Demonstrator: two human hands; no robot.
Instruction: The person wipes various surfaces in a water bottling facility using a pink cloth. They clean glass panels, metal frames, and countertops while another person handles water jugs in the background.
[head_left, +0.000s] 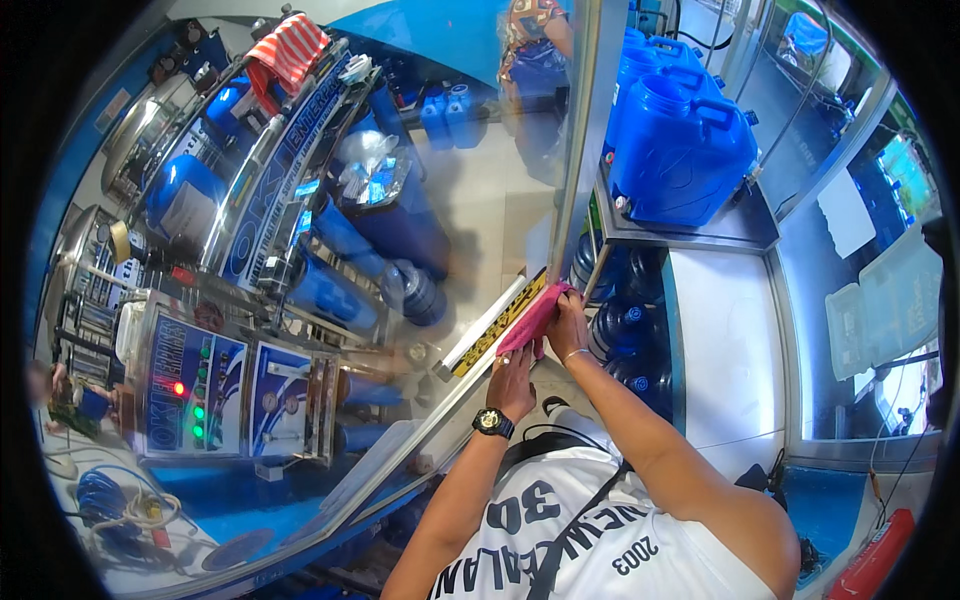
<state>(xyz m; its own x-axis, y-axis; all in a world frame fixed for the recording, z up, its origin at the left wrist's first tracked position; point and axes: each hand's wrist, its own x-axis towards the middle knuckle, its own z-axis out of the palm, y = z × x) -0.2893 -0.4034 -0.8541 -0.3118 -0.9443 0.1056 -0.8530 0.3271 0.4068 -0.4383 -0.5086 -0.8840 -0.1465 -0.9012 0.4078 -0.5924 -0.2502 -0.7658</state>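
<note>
A folded pink cloth (529, 322) lies along a yellow strip with black lettering (491, 337) on a glass panel in front of me. My left hand (512, 386), with a ring and a black watch (493, 423) at the wrist, rests its fingers on the lower end of the cloth. Higher up, my right hand (568, 322) grips the cloth's upper end beside the metal frame edge (566, 247); a thin bracelet circles that wrist. A white bar (484, 319) runs alongside the strip.
Blue water containers (682, 150) stand on a metal table (694, 236) at the right, with large bottles (619, 322) beneath. Behind the glass are a control panel (199, 390), filter equipment and a dark bin (397, 225). Another person (532, 90) is at the top. A red box (874, 555) is lower right.
</note>
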